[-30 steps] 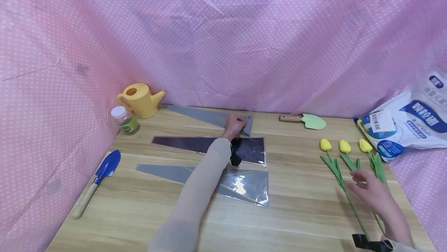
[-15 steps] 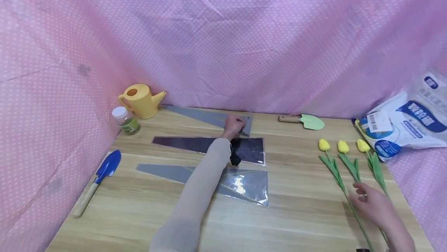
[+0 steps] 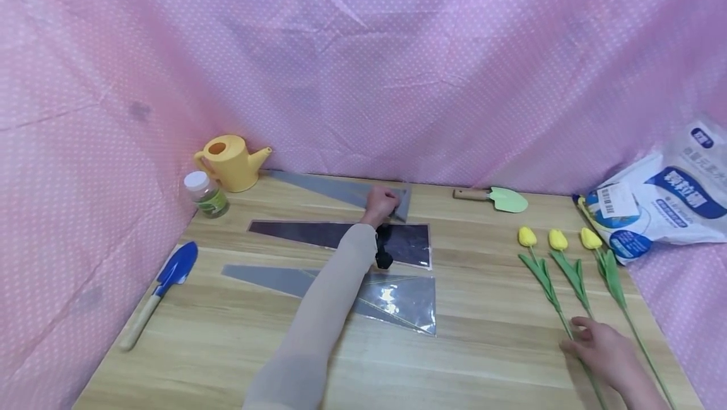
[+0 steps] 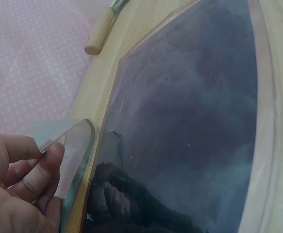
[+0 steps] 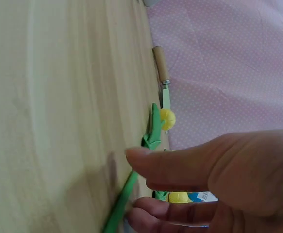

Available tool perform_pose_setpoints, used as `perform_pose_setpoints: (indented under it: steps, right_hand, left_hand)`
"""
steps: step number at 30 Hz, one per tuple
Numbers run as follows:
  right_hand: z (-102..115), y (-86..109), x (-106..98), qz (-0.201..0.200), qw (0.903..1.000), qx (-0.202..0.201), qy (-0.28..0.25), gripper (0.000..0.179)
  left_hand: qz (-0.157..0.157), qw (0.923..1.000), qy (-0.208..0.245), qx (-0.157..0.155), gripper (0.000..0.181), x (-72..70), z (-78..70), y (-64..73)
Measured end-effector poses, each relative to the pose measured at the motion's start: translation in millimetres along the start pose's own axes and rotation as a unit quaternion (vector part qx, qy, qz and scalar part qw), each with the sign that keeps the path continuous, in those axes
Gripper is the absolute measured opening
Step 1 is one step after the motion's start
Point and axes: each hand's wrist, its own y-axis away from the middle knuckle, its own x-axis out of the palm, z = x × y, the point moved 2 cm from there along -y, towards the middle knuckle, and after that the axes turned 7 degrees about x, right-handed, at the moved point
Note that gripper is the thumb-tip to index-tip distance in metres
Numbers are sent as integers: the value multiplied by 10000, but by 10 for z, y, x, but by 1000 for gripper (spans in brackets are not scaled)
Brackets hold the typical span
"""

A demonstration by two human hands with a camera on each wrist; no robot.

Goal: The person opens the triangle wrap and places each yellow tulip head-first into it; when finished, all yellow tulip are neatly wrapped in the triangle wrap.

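Pink cloth (image 3: pixel 363 82) backs the table (image 3: pixel 488 347), your left hand (image 3: pixel 382 204) pinches the gray sheet (image 3: pixel 341 188) upper center, and your right hand (image 3: pixel 608 353), thumb and fingers apart, sits by the leftmost tulip (image 3: pixel 549 289), lower right, where careless closing could snag the neighboring middle tulip (image 3: pixel 571 275).

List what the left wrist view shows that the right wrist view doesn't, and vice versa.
Left wrist only: the left hand pinching the raised edge of a grey film, and a dark film lying next to it.

Right wrist only: the right hand, a green stem passing behind its thumb tip, yellow tulip heads and a bit of a blue-and-white package. A pale shape at the top edge is too cropped to identify.

Both: the trowel's wooden handle, the pink dotted cloth and the wood tabletop.
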Motion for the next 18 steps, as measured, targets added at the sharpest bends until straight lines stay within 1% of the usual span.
perform_pose_setpoints:
  steps: [1,5,8,12,16,18]
  right_hand:
    - [1,-2,14,27,10000,4,11,70]
    - [17,18,59,-283,9992,-278,33,51]
    - [34,29,71,-516,9980,-367,69,40]
    - [70,21,49,-745,9960,-450,182,36]
    - [101,12,49,-764,9952,-565,234,33]
    - [112,6,56,-663,9960,-547,238,32]
  left_hand:
    - [24,10000,18,-21,16,-1,-1,6]
    - [107,9998,-56,-146,17,-4,-13,16]
    - [149,9998,-84,-107,17,-13,-55,-15]
    - [165,9998,52,74,18,-17,-99,-58]
    - [166,9997,9,153,30,12,-18,-53]
    - [153,9997,-16,176,35,18,20,-52]
